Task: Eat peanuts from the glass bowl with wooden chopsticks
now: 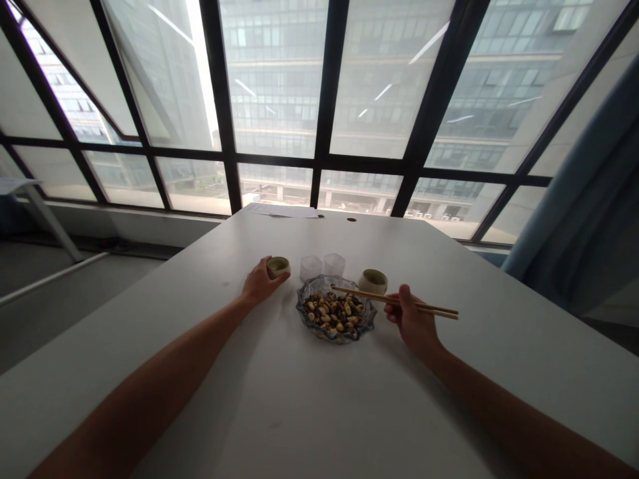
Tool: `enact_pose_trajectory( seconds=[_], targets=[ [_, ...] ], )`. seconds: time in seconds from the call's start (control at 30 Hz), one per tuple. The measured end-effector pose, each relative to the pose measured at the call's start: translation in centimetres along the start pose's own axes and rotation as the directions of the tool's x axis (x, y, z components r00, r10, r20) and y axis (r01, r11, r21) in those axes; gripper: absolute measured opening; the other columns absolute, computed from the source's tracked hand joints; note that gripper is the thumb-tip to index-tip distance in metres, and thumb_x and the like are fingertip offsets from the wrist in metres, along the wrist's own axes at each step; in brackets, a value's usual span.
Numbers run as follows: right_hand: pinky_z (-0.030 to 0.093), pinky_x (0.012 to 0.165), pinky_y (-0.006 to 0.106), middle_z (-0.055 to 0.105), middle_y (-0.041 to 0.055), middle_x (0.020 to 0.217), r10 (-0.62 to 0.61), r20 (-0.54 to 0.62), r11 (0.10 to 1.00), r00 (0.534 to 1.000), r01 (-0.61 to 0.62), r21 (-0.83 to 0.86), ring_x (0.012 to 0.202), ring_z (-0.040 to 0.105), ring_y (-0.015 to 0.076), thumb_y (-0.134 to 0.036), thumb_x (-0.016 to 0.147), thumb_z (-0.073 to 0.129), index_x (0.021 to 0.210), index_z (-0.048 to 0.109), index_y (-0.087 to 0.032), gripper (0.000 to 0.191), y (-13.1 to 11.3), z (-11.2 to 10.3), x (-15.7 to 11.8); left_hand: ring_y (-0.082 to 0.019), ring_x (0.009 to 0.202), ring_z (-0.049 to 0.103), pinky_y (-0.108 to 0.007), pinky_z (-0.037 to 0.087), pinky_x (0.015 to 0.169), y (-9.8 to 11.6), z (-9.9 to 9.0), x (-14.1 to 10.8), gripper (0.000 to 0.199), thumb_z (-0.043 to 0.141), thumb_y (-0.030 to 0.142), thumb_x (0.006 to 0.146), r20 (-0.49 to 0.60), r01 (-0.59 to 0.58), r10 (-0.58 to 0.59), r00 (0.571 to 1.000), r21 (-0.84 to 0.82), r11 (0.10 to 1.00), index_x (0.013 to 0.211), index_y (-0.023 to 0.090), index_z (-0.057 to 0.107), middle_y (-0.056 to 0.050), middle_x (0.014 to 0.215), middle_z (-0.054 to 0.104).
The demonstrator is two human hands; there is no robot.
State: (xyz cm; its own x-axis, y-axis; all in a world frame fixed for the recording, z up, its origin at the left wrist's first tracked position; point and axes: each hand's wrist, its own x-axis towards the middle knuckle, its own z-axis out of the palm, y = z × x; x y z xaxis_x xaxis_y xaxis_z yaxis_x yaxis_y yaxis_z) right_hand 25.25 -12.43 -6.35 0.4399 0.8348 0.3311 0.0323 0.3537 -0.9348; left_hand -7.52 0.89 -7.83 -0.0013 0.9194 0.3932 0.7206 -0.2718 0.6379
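Note:
My left hand (260, 283) is wrapped round a small beige-green ceramic cup (278, 268) on the table. My right hand (412, 319) grips a pair of wooden chopsticks (372, 296), which point left over a scalloped glass bowl (304, 318). Inside the bowl lies a mix of pale nuts (340, 326) and darker pieces too small to name. A small dark spot shows at the chopstick tips; I cannot tell whether it is a held piece. Just behind the chopsticks stands a second ceramic cup (373, 281), apart from my left hand.
Two clear plastic cups (311, 267) stand side by side behind the bowl. White paper (284, 211) lies at the far end of the white table (279, 412). Beyond it are large windows (274, 80), with a blue curtain (569, 219) on the right and another table (50, 213) at left.

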Motion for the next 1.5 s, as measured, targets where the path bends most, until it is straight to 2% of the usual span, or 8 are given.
enact_pose_trajectory(
  seconds=[0.17,0.33,0.5,0.7,0.8,1.0,1.3,1.5],
  targets=[
    [0.041,0.036,0.023,0.061,0.0027,0.05,0.13,-0.053,0.98,0.99,-0.12,0.159,0.04,0.052,0.0114,-0.075,0.065,0.074,0.068,0.065,-0.016,0.059,0.9,-0.3,0.0,-0.029,0.104,0.068,-0.042,0.054,0.091,-0.2,-0.1,-0.2,0.072,0.076,0.055,0.07,-0.042,-0.06,0.057,0.998,-0.081,0.995,0.128,0.019,0.053,-0.014,0.117,0.07],
    [0.044,0.038,0.023,0.065,0.0035,0.053,-0.15,0.059,0.981,0.987,0.156,-0.113,0.04,0.055,0.0118,-0.066,0.086,0.061,0.072,0.069,-0.017,0.052,-0.5,-0.4,-1.7,-0.026,0.097,0.069,-0.04,0.056,0.086,-0.6,0.1,-0.4,0.07,0.081,0.046,0.063,-0.094,-0.202,0.19,0.977,-0.135,0.97,0.122,0.02,0.053,-0.01,0.11,0.07],
    [0.048,0.043,0.022,0.068,0.0019,0.057,-0.442,0.374,0.806,0.815,0.544,-0.232,0.042,0.059,0.0117,-0.043,0.096,0.059,0.08,0.072,-0.019,0.032,-1.1,-1.1,-3.0,-0.028,0.104,0.066,-0.044,0.054,0.093,-0.8,0.2,-0.5,0.065,0.08,0.036,0.064,-0.158,-0.328,0.312,0.937,-0.087,0.941,0.12,0.02,0.052,-0.011,0.116,0.067],
    [0.049,0.047,0.021,0.069,0.0013,0.061,-0.537,0.476,0.694,0.697,0.685,-0.22,0.046,0.062,0.0113,-0.036,0.096,0.06,0.086,0.072,-0.02,0.023,-1.3,-1.3,-3.2,-0.029,0.118,0.061,-0.045,0.049,0.103,-0.6,0.2,-0.7,0.061,0.076,0.03,0.067,-0.192,-0.457,0.436,0.879,-0.077,0.886,0.121,0.02,0.05,-0.012,0.126,0.063],
    [0.048,0.045,0.022,0.068,0.0015,0.059,-0.504,0.449,0.739,0.738,0.638,-0.218,0.044,0.061,0.0116,-0.041,0.095,0.06,0.082,0.073,-0.019,0.029,-1.5,-1.0,-3.3,-0.029,0.117,0.061,-0.045,0.05,0.102,-0.5,0.0,-0.8,0.062,0.077,0.031,0.066,-0.188,-0.433,0.412,0.891,-0.084,0.898,0.121,0.02,0.05,-0.012,0.125,0.063],
    [0.044,0.038,0.024,0.065,0.0034,0.053,-0.21,0.094,0.963,0.973,0.223,-0.151,0.039,0.055,0.0126,-0.065,0.089,0.057,0.071,0.069,-0.018,0.052,-1.4,0.2,-2.7,-0.025,0.101,0.067,-0.04,0.055,0.092,-0.1,-0.4,-0.7,0.066,0.081,0.043,0.062,-0.118,-0.211,0.196,0.974,-0.137,0.968,0.118,0.021,0.053,-0.009,0.115,0.067],
    [0.044,0.038,0.025,0.064,0.0036,0.052,-0.14,0.107,0.98,0.984,0.153,-0.128,0.04,0.054,0.0127,-0.073,0.08,0.063,0.069,0.068,-0.018,0.056,-1.7,0.6,-3.0,-0.023,0.086,0.069,-0.035,0.057,0.079,-0.2,-0.7,-0.4,0.077,0.08,0.056,0.061,-0.058,0.04,-0.057,0.997,-0.261,0.964,0.121,0.018,0.053,-0.008,0.1,0.071],
    [0.043,0.037,0.025,0.063,0.0029,0.051,-0.127,0.048,0.986,0.991,0.132,-0.101,0.039,0.053,0.0122,-0.075,0.08,0.06,0.07,0.067,-0.018,0.058,-1.6,0.7,-2.4,-0.024,0.095,0.069,-0.035,0.056,0.084,-0.7,-0.8,0.1,0.074,0.077,0.057,0.067,-0.004,0.083,-0.086,0.996,-0.222,0.972,0.125,0.018,0.052,-0.011,0.106,0.071]
  ],
)
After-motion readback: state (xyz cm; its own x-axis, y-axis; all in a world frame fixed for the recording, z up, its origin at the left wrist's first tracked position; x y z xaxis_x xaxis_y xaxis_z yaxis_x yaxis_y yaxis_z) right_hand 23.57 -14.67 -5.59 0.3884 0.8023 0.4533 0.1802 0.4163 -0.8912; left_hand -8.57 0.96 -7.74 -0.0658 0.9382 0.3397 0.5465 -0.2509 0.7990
